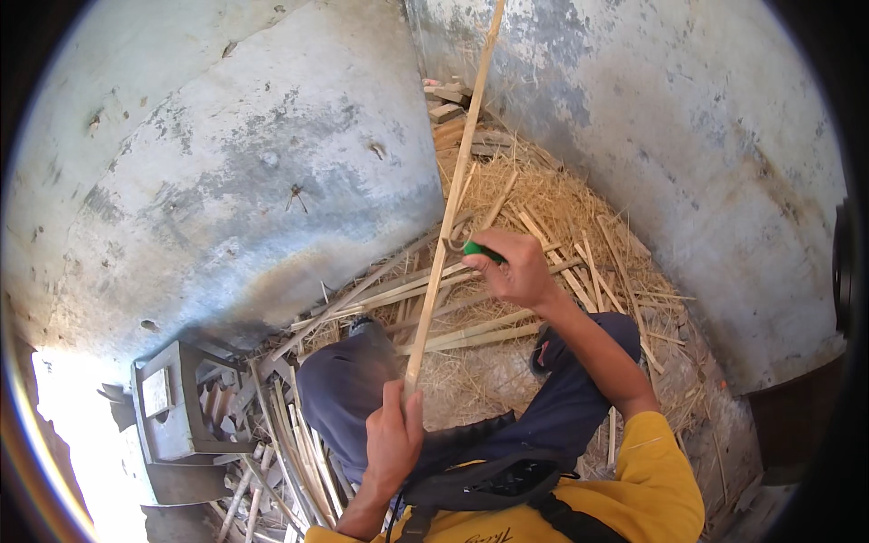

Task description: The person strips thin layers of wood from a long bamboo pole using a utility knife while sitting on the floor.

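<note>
My left hand (395, 440) is closed around the lower end of a long pale bamboo strip (455, 185) that rises upright toward the top of the view. My right hand (512, 268) grips a green-handled tool (482, 250) pressed against the strip about halfway up. The tool's blade is hidden behind the strip and my fingers. My knees in dark blue trousers (358, 385) sit below both hands.
Split bamboo strips (471, 330) and shavings (552, 204) litter the ground between two stained concrete walls (226, 154). A grey metal stool (176, 407) stands at lower left beside more strips. Wood blocks (445, 101) lie in the far corner.
</note>
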`<state>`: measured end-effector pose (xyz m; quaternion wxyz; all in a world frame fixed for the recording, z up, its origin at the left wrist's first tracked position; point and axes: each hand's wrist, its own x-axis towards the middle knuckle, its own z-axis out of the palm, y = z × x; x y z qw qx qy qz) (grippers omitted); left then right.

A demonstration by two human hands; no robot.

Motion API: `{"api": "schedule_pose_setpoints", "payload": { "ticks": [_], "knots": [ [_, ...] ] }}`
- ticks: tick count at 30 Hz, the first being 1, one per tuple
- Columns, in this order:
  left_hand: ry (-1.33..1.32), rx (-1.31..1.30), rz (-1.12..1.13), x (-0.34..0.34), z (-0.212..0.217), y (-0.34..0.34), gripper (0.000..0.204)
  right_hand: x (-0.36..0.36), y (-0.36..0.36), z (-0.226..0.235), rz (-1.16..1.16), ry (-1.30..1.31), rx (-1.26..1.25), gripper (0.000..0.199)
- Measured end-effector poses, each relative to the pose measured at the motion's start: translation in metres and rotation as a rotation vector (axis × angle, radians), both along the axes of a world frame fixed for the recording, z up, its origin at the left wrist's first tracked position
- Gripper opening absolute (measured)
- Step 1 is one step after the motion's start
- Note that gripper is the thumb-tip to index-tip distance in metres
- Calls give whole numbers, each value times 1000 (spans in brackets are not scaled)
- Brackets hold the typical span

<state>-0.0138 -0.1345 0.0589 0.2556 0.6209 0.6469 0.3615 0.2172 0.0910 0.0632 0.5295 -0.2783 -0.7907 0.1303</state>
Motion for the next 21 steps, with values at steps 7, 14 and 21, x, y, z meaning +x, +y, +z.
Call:
{"api": "schedule_pose_setpoints", "payload": {
  "ticks": [7, 14, 21],
  "knots": [
    [16, -99, -5, -10, -7, -21, 19, 13, 30, -1, -92, -16, -76, 36],
    [46, -139, -30, -24, -9, -39, 18, 26, 63, -2, -151, -55, -201, 43],
    [43, -190, -47, -31, -7, -70, 16, 62, 128, -23, -361, -62, -151, 51]
  ]
}}
